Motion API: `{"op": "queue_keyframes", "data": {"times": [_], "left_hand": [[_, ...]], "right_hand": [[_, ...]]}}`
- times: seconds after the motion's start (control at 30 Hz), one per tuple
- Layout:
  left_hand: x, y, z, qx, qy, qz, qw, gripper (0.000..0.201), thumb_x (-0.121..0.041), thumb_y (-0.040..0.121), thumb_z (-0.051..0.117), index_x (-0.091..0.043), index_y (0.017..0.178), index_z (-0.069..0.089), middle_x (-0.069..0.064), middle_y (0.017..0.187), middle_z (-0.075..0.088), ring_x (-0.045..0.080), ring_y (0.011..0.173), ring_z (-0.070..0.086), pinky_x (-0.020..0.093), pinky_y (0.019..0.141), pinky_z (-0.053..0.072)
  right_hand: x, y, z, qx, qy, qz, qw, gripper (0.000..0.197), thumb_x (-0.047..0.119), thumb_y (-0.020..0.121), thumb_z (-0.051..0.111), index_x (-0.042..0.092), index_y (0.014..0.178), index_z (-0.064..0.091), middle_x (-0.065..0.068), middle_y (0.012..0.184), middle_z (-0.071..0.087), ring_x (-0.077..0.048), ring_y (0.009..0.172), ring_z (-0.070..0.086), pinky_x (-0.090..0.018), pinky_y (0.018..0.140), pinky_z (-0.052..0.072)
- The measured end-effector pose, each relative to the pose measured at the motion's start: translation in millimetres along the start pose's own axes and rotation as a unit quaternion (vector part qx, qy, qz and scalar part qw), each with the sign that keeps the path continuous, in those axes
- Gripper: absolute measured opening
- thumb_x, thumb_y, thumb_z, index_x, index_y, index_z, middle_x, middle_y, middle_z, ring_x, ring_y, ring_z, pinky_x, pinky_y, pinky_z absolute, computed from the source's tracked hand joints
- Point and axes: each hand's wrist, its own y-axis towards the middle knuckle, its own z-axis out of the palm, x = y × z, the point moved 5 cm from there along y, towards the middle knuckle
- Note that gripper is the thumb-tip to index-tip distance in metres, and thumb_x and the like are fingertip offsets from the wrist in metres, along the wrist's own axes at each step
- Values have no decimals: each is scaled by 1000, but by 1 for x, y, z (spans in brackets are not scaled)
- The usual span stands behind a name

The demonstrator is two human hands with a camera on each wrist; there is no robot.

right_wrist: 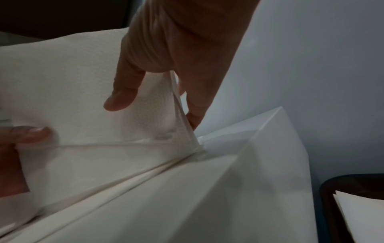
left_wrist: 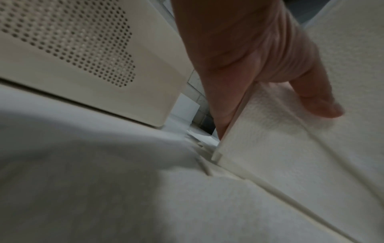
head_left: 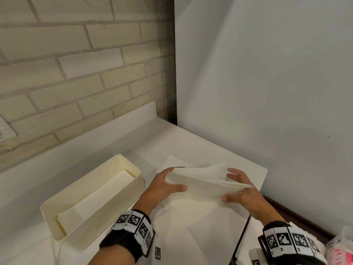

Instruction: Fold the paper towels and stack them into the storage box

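A white folded paper towel (head_left: 206,185) hangs between both hands just above the table. My left hand (head_left: 176,179) pinches its left end, thumb on the near face and fingers behind; the left wrist view shows this grip (left_wrist: 270,111) on the towel (left_wrist: 270,156). My right hand (head_left: 228,185) pinches the right end, where the layered edges stick out; the right wrist view shows that hand (right_wrist: 158,106) on the towel (right_wrist: 72,82). The cream storage box (head_left: 133,167) stands to the left with folded towels (head_left: 91,201) lying inside. Its perforated side (left_wrist: 83,57) is close to my left hand.
Flat white sheets (head_left: 200,226) lie on the table under the hands. A brick wall (head_left: 76,73) runs behind and a white panel (head_left: 267,92) stands at the right. A dark tray (right_wrist: 332,197) holding paper sits at the lower right, beside a pink packet (head_left: 342,251).
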Motion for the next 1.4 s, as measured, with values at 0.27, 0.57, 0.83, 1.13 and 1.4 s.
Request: {"op": "queue_keyframes", "data": {"times": [0.27,0.57,0.83,1.13,1.4], "left_hand": [[2,-1,-2,-36,-1,-6,999,38,0,67,81,-24,90,62,-3,92,69,13,87,64,14,64,52],[-2,-5,-5,-4,25,19,1000,53,3,63,82,-31,98,61,-11,97,70,5,93,65,15,73,53],[10,-6,-10,-43,94,35,994,98,-20,43,90,-35,126,42,-8,122,57,16,119,52,40,104,45],[11,-13,-9,-43,83,33,995,122,-37,35,90,-34,141,30,-8,137,46,13,127,45,39,110,39],[16,-6,-12,-70,73,24,995,75,-10,59,87,-34,118,48,-5,116,60,10,107,57,27,94,49]], "right_hand": [[9,11,12,3,-21,-17,1000,66,19,36,87,27,97,63,-3,108,60,-26,104,55,-41,90,50],[3,15,11,15,12,1,1000,76,28,21,91,17,94,72,-2,92,76,-20,95,69,-28,78,54],[3,17,8,-42,-33,16,998,38,-3,58,84,19,83,66,-1,87,70,-24,92,64,-34,83,48],[0,15,11,-27,-43,41,998,33,2,51,89,6,79,71,-12,79,75,-30,80,69,-38,77,56],[3,16,12,-35,17,25,999,20,-2,59,83,8,72,71,-6,68,73,-31,73,67,-38,71,56]]}}
